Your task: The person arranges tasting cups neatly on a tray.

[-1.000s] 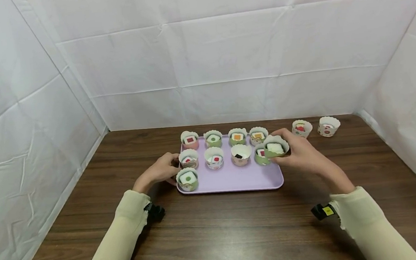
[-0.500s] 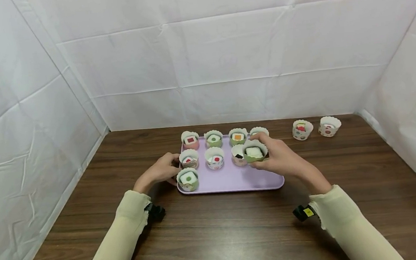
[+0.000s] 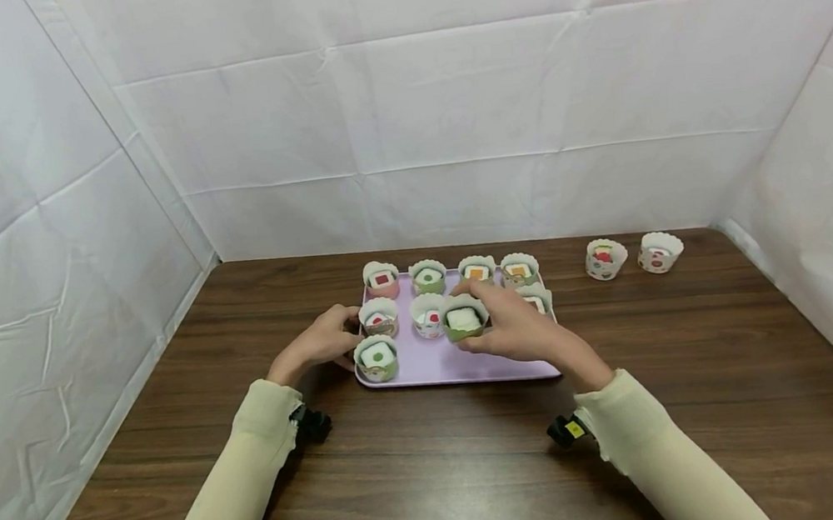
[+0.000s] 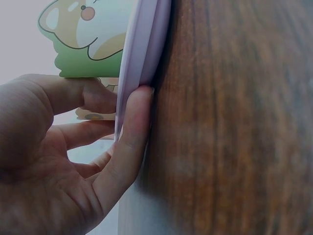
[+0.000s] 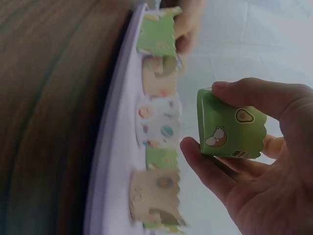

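Note:
My left hand (image 3: 319,342) pinches the left edge of a lilac tray (image 3: 502,364). In the left wrist view its thumb lies over the rim and a finger (image 4: 132,132) is on the table side. My right hand (image 3: 517,326) holds a green paper cupcake cup (image 5: 227,129) between thumb and fingers, raised above the tray. A white block (image 3: 463,319) sits inside this cup. Several more filled cups stand on the tray in rows. A green cup (image 3: 376,360) is at the front left corner, beside my left hand. My right hand partly hides the middle row.
Two patterned cups, one with red and yellow contents (image 3: 603,257), the other (image 3: 660,253) beside it, stand on the dark wooden table (image 3: 436,467) at the back right. White cloth walls (image 3: 447,106) enclose the table's back and sides.
My right hand has carried the green cup leftward over the tray, from its right edge to the middle. My left hand has stayed at the tray's left edge.

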A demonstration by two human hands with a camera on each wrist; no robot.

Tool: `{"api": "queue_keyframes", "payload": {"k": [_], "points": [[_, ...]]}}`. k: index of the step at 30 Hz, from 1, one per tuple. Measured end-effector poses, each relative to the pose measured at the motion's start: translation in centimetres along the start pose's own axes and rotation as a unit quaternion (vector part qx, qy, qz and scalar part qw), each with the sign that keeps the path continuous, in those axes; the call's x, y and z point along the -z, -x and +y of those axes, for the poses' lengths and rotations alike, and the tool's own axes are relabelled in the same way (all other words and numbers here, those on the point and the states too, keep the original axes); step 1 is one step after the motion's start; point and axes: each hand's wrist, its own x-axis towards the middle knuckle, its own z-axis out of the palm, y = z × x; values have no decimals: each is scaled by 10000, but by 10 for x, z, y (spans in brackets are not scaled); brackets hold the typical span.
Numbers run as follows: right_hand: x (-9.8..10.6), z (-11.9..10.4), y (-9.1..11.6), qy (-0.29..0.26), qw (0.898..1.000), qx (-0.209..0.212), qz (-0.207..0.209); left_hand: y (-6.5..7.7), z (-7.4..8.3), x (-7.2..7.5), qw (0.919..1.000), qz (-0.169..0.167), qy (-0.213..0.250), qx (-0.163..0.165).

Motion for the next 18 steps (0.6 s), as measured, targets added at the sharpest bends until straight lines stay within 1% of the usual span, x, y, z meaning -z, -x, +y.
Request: {"api": "queue_keyframes", "payload": {"k": [6, 12, 18], "points": [[-15, -11, -6, 1, 9998, 153, -115, 0, 0, -1, 10000, -3, 16, 37], [-27, -21, -11, 110, 9997, 132, -181, 0, -1, 0, 9999, 19, 50, 99], [-39, -19, -13, 489, 9982, -126, -330, -1, 0, 0, 10000, 25, 31, 15]]}}
